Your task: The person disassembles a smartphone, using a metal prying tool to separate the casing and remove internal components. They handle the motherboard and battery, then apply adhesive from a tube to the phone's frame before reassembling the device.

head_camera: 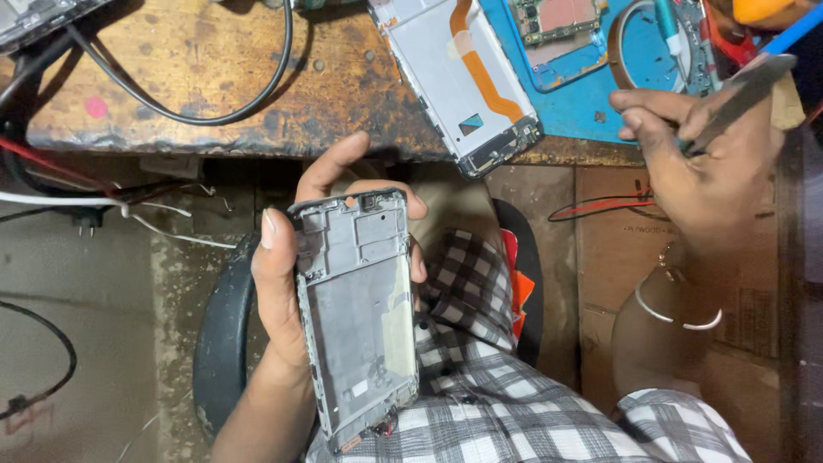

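Worn wooden surface (343, 103) carries another phone frame (463, 86), while the left hand (287, 283) fingers hold a stripped, still-empty phone frame (360, 317) over the lap and right hand (703, 163) fingers pinch tweezers (737, 94).

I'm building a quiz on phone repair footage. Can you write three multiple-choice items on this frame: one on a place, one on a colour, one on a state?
1. Where does the second phone frame lie?
A. On the wooden bench's edge
B. On the floor
C. In the lap

2. What colour is the work mat?
A. Red
B. Blue
C. Green

3. How is the phone frame in the left hand held?
A. Pinched by one corner
B. Lying on an open palm
C. Gripped along its sides, inner face up

Answers: 1 A, it rests on the bench, its end past the edge. 2 B, the mat shows blue. 3 C, thumb and fingers wrap both sides. The right hand holds tweezers.
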